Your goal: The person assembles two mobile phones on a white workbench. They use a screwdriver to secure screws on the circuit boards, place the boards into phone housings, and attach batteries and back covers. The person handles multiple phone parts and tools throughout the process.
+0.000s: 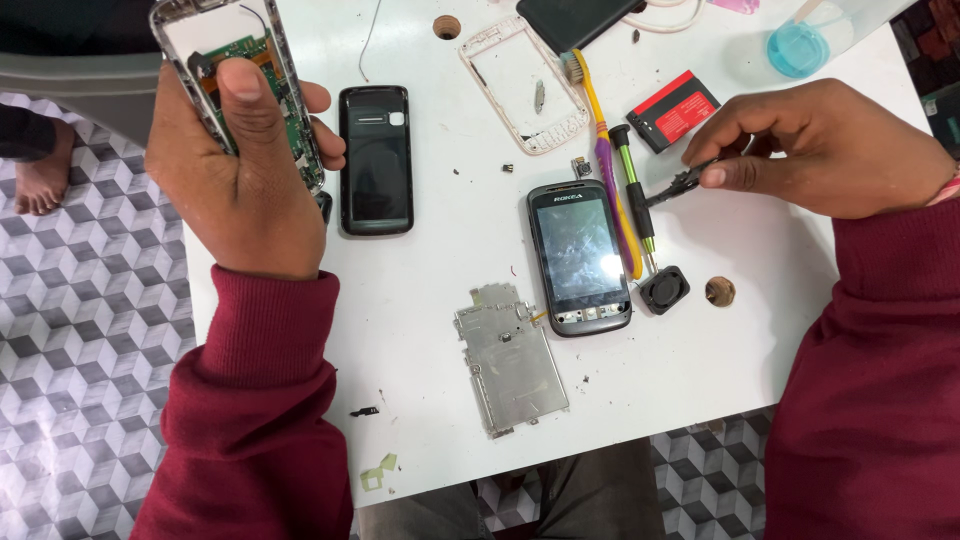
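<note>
My left hand grips an opened phone frame with a green circuit board showing, held up over the table's left edge, my thumb pressed on the board. My right hand pinches black tweezers at the right, their tips near a green-handled screwdriver. A grey phone front with its screen lies between my hands. A black back cover lies beside my left hand.
On the white table lie a metal shield plate, a pale empty phone frame, a toothbrush, a red-and-black battery, a small square black part, a blue cup and loose screws. Patterned floor surrounds it.
</note>
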